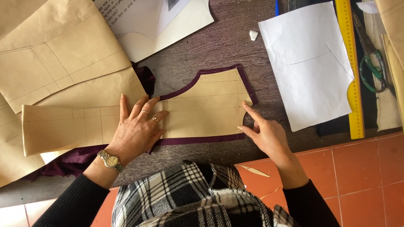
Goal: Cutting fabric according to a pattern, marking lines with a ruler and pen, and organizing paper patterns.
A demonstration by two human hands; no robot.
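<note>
Left hand lies flat, fingers spread, pressing a tan paper pattern piece onto dark purple fabric on the wooden table. Right hand, loosely open and gripping nothing, touches the pattern's right edge with its index fingertip. White paper, yellow ruler and green-handled scissors lie well apart to the right.

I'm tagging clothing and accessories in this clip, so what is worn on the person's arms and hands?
Both arms wear black long sleeves. The left hand has a gold-toned wristwatch with a metal band and rings on two fingers. The right hand is bare.
</note>
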